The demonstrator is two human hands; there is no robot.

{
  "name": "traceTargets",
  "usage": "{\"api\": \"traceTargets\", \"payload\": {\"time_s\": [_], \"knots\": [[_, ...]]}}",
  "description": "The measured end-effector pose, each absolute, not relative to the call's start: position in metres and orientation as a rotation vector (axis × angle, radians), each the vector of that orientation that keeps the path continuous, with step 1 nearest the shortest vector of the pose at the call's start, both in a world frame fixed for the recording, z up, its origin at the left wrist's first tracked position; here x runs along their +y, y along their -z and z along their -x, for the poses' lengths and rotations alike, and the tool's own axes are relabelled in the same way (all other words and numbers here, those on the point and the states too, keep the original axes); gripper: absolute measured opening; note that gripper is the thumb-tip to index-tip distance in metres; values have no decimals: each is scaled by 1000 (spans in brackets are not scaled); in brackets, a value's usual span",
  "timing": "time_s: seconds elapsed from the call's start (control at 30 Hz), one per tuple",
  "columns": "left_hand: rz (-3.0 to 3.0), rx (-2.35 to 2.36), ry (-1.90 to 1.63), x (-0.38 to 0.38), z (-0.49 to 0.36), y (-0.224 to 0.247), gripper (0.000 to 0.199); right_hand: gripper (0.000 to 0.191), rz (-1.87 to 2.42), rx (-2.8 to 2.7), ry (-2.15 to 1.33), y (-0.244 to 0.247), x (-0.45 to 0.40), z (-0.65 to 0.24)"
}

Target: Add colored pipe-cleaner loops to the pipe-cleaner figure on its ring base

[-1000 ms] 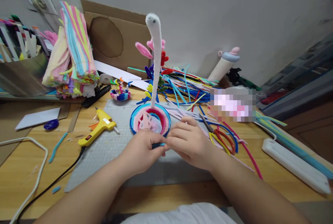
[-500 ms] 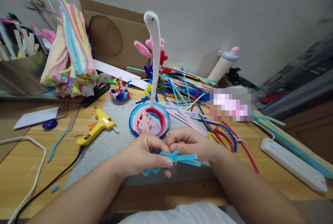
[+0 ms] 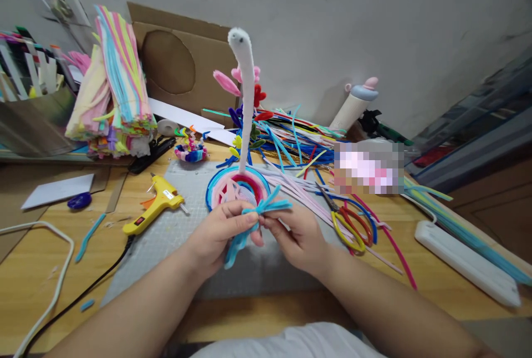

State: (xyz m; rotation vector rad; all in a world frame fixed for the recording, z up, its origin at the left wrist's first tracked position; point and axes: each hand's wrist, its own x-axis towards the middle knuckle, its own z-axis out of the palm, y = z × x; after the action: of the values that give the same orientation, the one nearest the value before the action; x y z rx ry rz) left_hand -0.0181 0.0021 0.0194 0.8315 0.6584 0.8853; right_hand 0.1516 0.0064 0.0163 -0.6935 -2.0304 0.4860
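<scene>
My left hand pinches a bundle of light-blue pipe cleaners between thumb and fingers. Loose ends fan out to the upper right, and a wavy part hangs below the palm. My right hand has its fingertips closed at the bundle's twisted middle; its grip there is partly hidden. Just behind both hands sits a round coiled pipe-cleaner base in blue, pink and red. From it a white fuzzy stem with two dark dots at its top rises upright.
A yellow glue gun lies left on the grey cutting mat. Scissors rest at right beside loose pipe cleaners. Bundled pipe cleaners and cardboard stand behind. A white bar lies far right.
Both hands have moved up and slightly left with the light-blue bundle. Its loose ends now tilt upward instead of pointing right, and the wavy part hangs lower.
</scene>
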Motion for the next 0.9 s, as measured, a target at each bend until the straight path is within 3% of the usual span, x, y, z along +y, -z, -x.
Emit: {"api": "traceTargets", "payload": {"time_s": [0.2,0.5,0.67,0.9], "knots": [[-804,727,-872,5,16,-22,14,5,859,-2096,164,-18,4,-153],[-810,770,-782,3,16,-22,21,12,689,-2099,557,-26,1,-163],[-920,820,-707,5,18,-21,23,14,483,-2351,316,-28,11,-168],[-1514,989,-527,4,20,-23,23,12,637,-2589,-286,-40,12,-169]]}}
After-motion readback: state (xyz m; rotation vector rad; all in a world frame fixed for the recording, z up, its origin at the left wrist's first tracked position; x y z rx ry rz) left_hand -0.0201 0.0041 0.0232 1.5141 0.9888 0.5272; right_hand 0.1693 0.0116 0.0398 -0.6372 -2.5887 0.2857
